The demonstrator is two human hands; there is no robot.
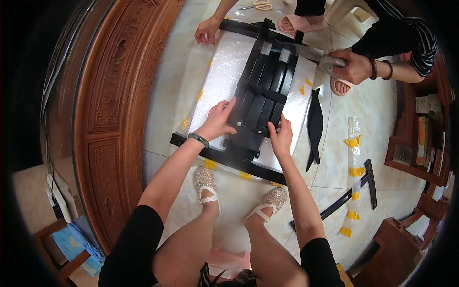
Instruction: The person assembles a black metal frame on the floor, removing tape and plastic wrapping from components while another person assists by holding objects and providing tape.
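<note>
As we bend over the stack of black bars [260, 71], our left grip [220, 119] is spread wide, fingertips and thumb against the stack's left side. Our right grip [281, 136] touches its right edge with the thumb turned inward; we cannot tell whether it closes around anything, since the finger undersides are hidden. The stack lies on a white panel wrapped in bubble film [228, 52], which rests on the pale tiled floor [330, 165], just ahead of our shoes [205, 179].

Whatever print the small boxes [423, 138] on the wooden shelf [399, 155] at the right carry is too tiny for us to make out. Yellow tape patches [210, 164] show along the panel's border.

Across from us, a co-worker's right grip [351, 67] is curled around what looks like a roll of clear tape [331, 66], though glare blurs its outline; the co-worker's left grip [206, 32] hangs half-curled near the panel's upper left corner. We see that person only in part, cut off by the top edge. Scissors [263, 5] lie at the same edge.

Dark surfaces merge, so we cannot count the bars. Right of the panel we see a curved black piece [314, 119] and, farther off, a bubble-wrapped strip [354, 162] lying across a joined pair of black bars [371, 184], partly covering it.
</note>
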